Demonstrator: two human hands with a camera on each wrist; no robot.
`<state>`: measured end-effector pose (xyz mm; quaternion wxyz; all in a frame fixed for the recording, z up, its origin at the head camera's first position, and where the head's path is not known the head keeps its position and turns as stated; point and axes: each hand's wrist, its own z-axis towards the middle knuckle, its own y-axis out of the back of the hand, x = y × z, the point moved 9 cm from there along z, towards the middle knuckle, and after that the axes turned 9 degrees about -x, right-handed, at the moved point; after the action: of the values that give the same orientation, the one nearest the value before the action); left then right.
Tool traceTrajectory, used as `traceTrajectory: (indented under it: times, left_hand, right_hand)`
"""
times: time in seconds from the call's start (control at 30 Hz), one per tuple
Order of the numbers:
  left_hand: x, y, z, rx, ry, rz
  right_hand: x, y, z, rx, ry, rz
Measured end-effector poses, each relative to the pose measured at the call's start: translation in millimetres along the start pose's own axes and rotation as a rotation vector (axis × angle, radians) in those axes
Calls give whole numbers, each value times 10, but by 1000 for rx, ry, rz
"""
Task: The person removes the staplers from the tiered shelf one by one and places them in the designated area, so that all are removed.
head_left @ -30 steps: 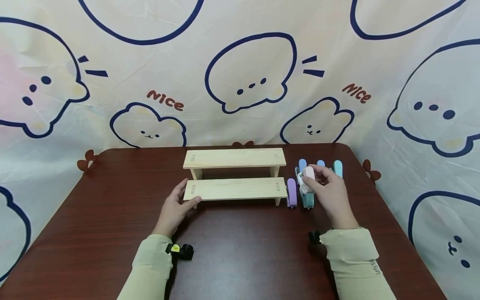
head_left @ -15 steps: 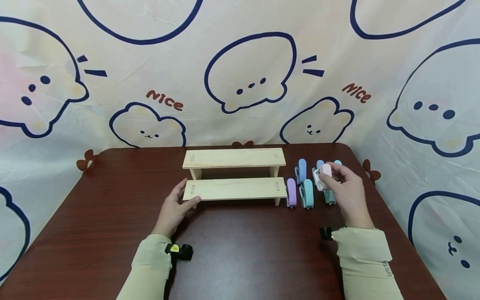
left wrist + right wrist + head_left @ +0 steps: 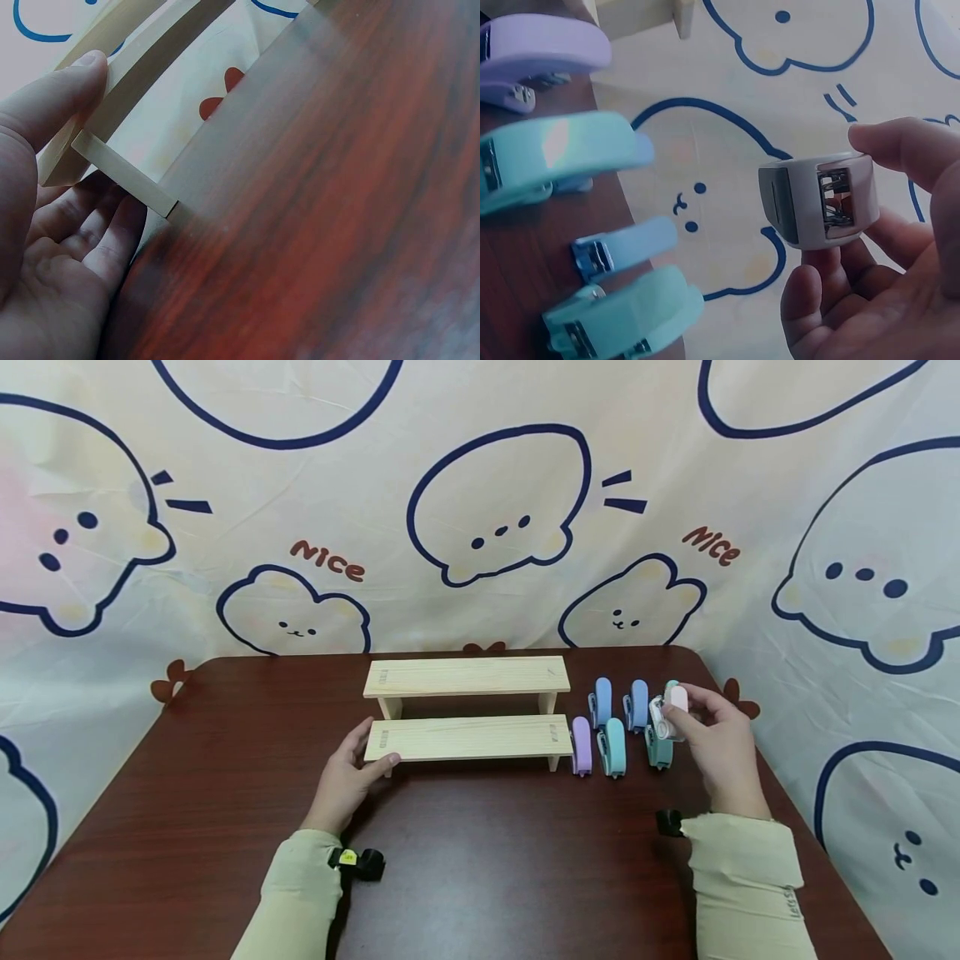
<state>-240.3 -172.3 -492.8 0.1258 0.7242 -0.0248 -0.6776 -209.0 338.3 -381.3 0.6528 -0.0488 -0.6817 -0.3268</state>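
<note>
My right hand (image 3: 726,756) pinches a white and pale pink mini stapler (image 3: 802,202) between thumb and fingers, above the right end of a group of other mini staplers. In the head view it overlaps a teal stapler (image 3: 659,753) and partly hides another one behind. My left hand (image 3: 343,783) grips the left end of the front step of a pale wooden two-step stand (image 3: 468,739). Its thumb (image 3: 82,75) lies on top of the board, with the fingers around the end by the leg.
Close to the stand's right end is a purple stapler (image 3: 581,747), with a turquoise stapler (image 3: 613,747) beside it. Two blue staplers, left (image 3: 602,702) and right (image 3: 637,704), stand behind. The raised back step (image 3: 467,677) sits near the table's far edge, before a printed curtain (image 3: 480,610).
My right hand has carried the white and pink stapler rightward, from over the turquoise stapler to the teal one at the group's right end. The left hand keeps its hold on the stand.
</note>
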Motion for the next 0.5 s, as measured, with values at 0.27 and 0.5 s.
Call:
traceTrajectory:
  times: [0.27, 0.5]
  left_hand:
    - [-2, -1, -2, 1, 0, -5]
    - [-3, -4, -2, 3, -5, -11]
  right_hand:
    - [-55, 144, 53, -30, -22, -15]
    - [-114, 254, 99, -63, -46, -6]
